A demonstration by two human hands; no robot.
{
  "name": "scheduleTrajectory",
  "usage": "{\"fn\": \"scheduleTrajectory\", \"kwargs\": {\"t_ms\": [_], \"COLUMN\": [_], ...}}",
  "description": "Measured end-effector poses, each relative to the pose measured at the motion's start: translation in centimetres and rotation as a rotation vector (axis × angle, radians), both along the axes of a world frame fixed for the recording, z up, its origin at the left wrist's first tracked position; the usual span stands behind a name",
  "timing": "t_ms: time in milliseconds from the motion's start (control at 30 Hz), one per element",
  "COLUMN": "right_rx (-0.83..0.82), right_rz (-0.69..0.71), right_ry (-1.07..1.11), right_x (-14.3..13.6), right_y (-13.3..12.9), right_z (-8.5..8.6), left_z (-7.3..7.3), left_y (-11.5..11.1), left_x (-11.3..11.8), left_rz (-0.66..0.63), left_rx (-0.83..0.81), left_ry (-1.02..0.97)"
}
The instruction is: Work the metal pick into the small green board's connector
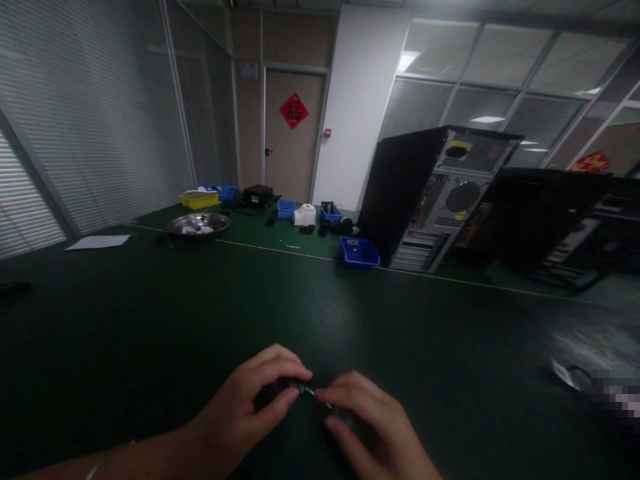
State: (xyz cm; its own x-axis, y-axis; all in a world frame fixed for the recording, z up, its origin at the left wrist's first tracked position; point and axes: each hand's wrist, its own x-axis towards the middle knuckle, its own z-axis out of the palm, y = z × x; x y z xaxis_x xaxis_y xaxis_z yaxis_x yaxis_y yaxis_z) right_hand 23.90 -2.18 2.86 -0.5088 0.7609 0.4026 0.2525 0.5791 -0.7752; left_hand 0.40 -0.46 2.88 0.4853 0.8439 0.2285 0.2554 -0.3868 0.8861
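Note:
Between the thumb and fingers of my left hand (250, 397) is a small green circuit board (299, 387), partly covered by the fingertips. My right hand (375, 417) is closed on a thin tool with a metal shaft (311, 392), which looks like a small screwdriver. Its tip reaches the edge of the board; whether it touches cannot be made out. Most of the tool's handle is hidden in the dark gap under my fingers. Both hands are low over the dark green table (280, 307), close together.
A blue tray (360, 253) stands before a black computer case (430, 193). A metal bowl (199, 227) with small items and a sheet of paper (99, 242) lie at the left. Farther back are a yellow bin (199, 200) and a white device (305, 215). Clear plastic (595, 347) lies right.

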Motion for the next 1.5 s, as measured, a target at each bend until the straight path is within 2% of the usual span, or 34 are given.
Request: {"fn": "scheduleTrajectory", "kwargs": {"t_ms": [267,567,900,1133,1233,1500], "right_rx": [-0.009,0.035,0.047,0.026,0.026,0.048], "right_rz": [0.011,0.026,0.028,0.020,0.014,0.020], "right_ry": [0.005,0.043,0.111,0.021,0.003,0.046], "right_x": [0.0,0.1,-0.1,-0.2,-0.2,-0.2], "right_y": [-0.1,0.0,-0.1,-0.3,-0.3,-0.3], "right_z": [0.0,-0.3,-0.3,-0.1,-0.1,-0.1], "left_z": [0.5,0.1,-0.6,0.3,0.5,-0.1], "left_y": [0.1,0.2,0.6,0.1,0.1,0.1], "left_x": [-0.1,-0.2,0.2,0.1,0.2,0.3], "left_rz": [0.003,-0.017,-0.013,0.022,0.011,0.037], "left_rx": [-0.016,-0.015,-0.231,-0.070,-0.055,-0.294], "left_ry": [-0.005,-0.098,-0.272,-0.136,-0.106,-0.168]}}
